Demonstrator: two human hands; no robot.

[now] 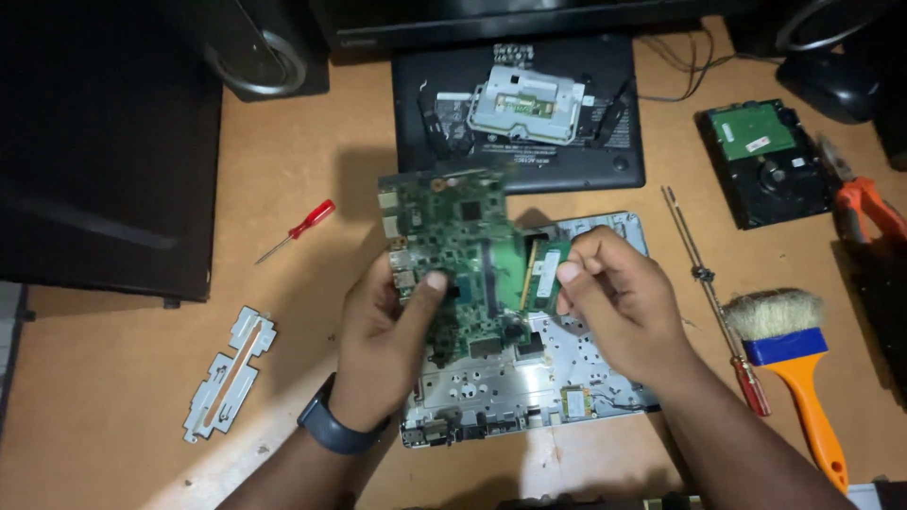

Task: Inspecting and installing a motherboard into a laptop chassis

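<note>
My left hand holds a green laptop circuit board by its lower left edge, lifted and tilted above a silver laptop chassis. My right hand pinches a small green memory module at the board's right side, thumb and fingers closed on its edge. A dark watch sits on my left wrist. The board's lower part is hidden behind my left thumb and fingers.
A black laptop base with a silver touchpad bracket lies at the back. A red screwdriver and metal bracket lie left. Right: long screwdriver, orange-handled brush, hard drive, orange pliers. Dark box far left.
</note>
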